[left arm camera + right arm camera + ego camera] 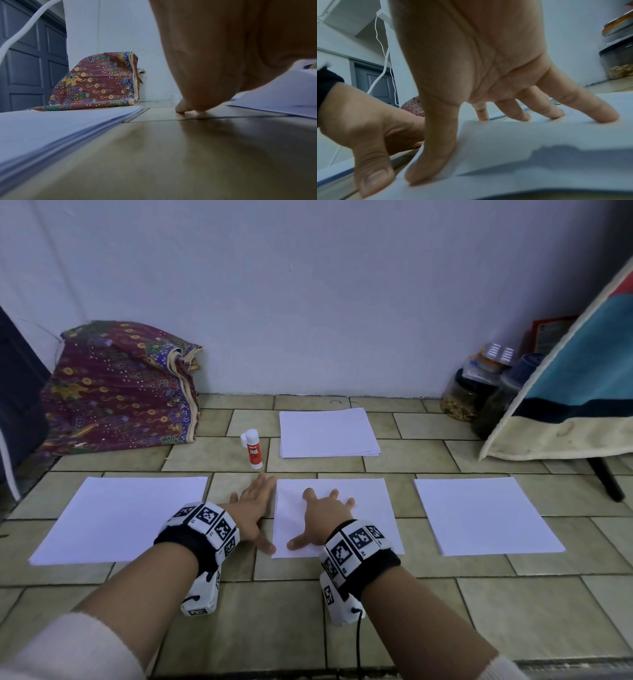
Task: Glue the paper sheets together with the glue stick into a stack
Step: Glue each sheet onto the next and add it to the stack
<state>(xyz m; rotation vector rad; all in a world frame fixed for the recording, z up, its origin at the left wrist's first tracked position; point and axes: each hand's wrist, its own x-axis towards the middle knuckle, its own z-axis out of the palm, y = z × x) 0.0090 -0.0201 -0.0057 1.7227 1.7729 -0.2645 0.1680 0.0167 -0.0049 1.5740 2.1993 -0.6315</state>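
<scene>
Three white paper piles lie in a row on the tiled floor, with a fourth paper stack [328,433] behind them. My right hand [323,515] presses spread, straight fingers on the middle sheet [371,508], whose near part bulges up in the right wrist view [513,143]. My left hand [255,508] rests flat on the floor along that sheet's left edge, its thumb [373,175] touching the near left corner. The glue stick [254,449] stands upright, cap beside it, just beyond the left fingertips. The left pile [116,518] and right pile [486,515] lie untouched.
A folded patterned cloth [120,388] leans on the wall at back left beside a dark door [30,60]. Jars [479,395] and a hanging towel [575,392] crowd the back right. A black stand leg [606,481] meets the floor by the right pile.
</scene>
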